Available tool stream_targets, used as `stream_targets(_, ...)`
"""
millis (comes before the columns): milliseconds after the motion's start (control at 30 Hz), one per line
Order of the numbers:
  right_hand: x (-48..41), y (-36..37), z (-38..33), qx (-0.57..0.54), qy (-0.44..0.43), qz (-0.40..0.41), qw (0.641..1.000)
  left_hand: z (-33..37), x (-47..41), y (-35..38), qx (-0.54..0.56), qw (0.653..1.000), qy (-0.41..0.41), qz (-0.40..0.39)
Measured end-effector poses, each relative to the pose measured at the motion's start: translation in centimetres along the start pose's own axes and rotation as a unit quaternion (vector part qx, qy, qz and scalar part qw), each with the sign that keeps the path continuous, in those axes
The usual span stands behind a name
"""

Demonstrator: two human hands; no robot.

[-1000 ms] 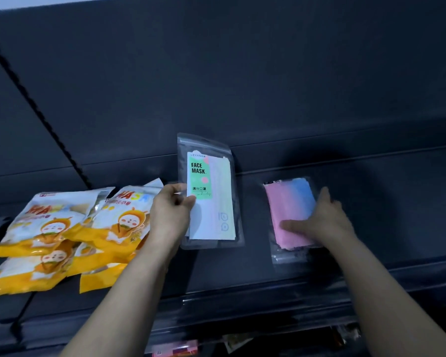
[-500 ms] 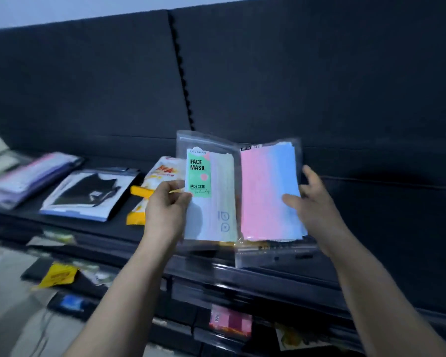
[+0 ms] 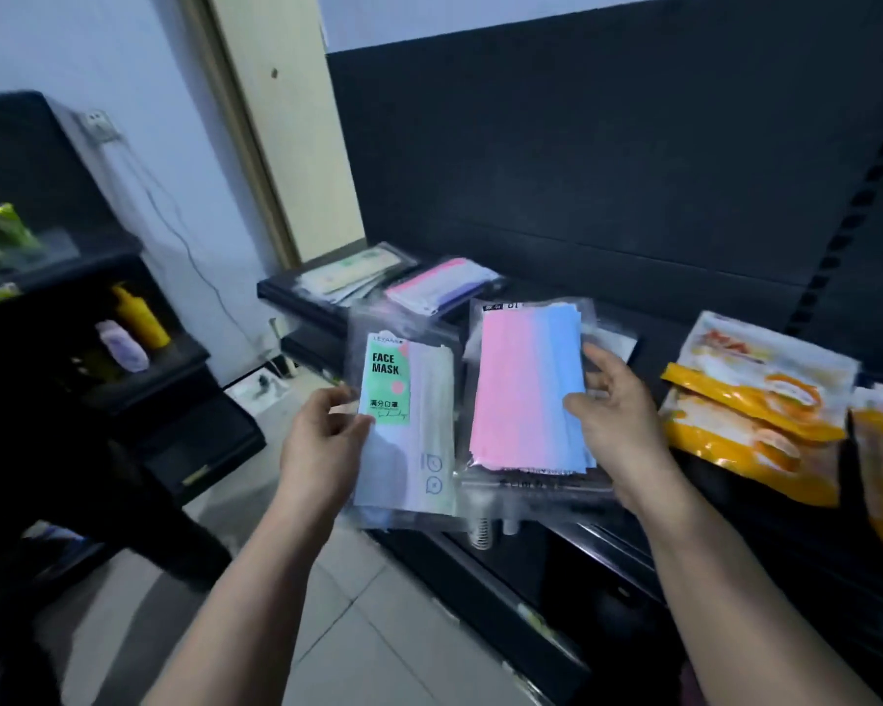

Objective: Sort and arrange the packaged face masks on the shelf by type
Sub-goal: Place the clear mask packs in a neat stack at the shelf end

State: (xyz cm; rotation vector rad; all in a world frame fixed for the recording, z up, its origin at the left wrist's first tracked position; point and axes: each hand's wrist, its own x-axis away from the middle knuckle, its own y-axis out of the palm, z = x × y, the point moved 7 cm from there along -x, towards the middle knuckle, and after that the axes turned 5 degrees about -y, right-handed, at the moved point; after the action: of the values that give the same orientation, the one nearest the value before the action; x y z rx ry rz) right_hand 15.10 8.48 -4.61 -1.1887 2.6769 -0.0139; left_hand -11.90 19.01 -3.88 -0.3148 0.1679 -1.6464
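Left hand: pinch on green-label mask pack; right hand: grip on pink-blue mask pack.

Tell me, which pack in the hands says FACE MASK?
The green-label pack in the left hand: its label reads FACE MASK. The pink-blue pack in the right hand has no green label.
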Motion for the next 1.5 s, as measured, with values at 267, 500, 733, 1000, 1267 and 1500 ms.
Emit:
stream_targets(267, -4.1, 9.0, 1.2, 0.008, 0.036, -0.029, 0.999, -1.7, -7.7, -4.2, 0.018, 0.999, -0.032, 0.015)
stream_targets(500, -13.6, 14.1, 2.2, -0.027, 0.006, 0.038, 0.999, 0.7, -18.6, -6.2, 0.059, 0.996, 0.004, 0.063)
stream_targets(733, -24.9, 20.2, 3.9, -0.011, 0.036, 0.082, 0.996, 3.3, -30.5, -6.3, 0.038, 0.999, -0.011, 0.037)
stream_targets(1000, -25.3, 22.2, 1.1, 0.476, -0.072, 0.103, 0.870, 3.9, -39.6, -3.1, 0.008, 0.998, -0.033, -0.053)
stream_targets(1267, -26.4, 30.4, -0.7, 0.365, -0.094, -0.059, 0.924, 6.6, -48.6, -0.4, -0.138, 0.979, 0.048, -0.141)
stream_targets(1500, -28.3, 38.6, 2.2, 0.354, 0.037, -0.110, 0.928, 5.2, -53.9, 3.3, -0.486, 0.829, 0.166, -0.222)
